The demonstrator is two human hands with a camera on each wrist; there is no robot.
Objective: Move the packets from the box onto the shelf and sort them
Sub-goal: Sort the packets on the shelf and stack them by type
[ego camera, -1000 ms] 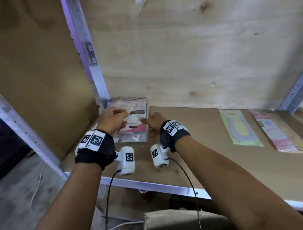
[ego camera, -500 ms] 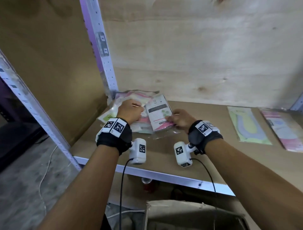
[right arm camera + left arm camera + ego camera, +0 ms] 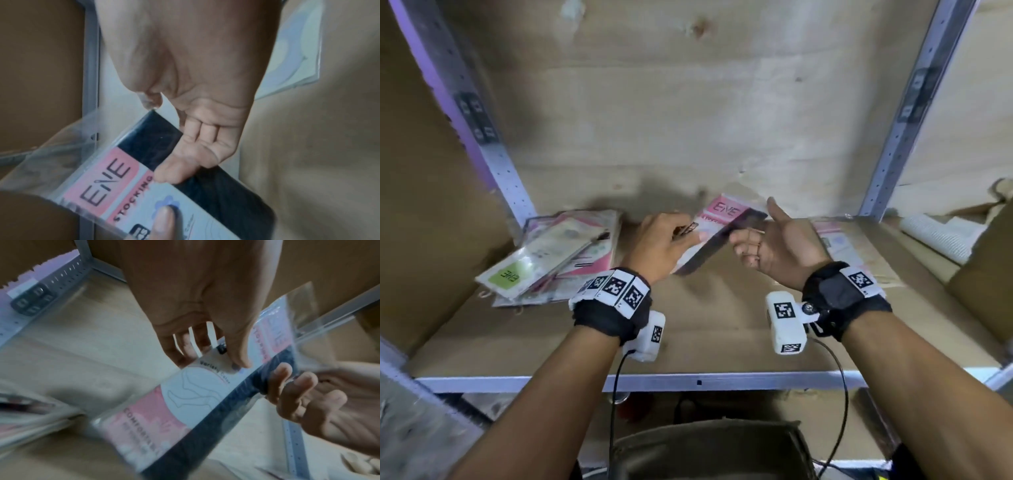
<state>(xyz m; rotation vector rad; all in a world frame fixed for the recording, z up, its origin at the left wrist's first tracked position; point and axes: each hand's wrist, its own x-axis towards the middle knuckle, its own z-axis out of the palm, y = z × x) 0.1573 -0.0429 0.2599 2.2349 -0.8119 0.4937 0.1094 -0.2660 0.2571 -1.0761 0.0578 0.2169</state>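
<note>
Wooden shelf (image 3: 705, 342) framed by perforated metal uprights (image 3: 510, 178), backed by a plywood panel. A loose pile of packets (image 3: 551, 253) lies at the shelf's left end beside the upright, a green-labelled packet on top; another packet (image 3: 839, 240) lies flat at the right, partly hidden behind the right hand. Both hands hold one pink, white and black stocking packet (image 3: 717, 228) tilted in the air over the middle of the shelf. Left hand (image 3: 661, 243) pinches its printed face, thumb on top and fingers beneath. Right hand (image 3: 774, 246), palm up with thumb raised, curls its fingers (image 3: 281, 378) round the packet's dark edge.
</note>
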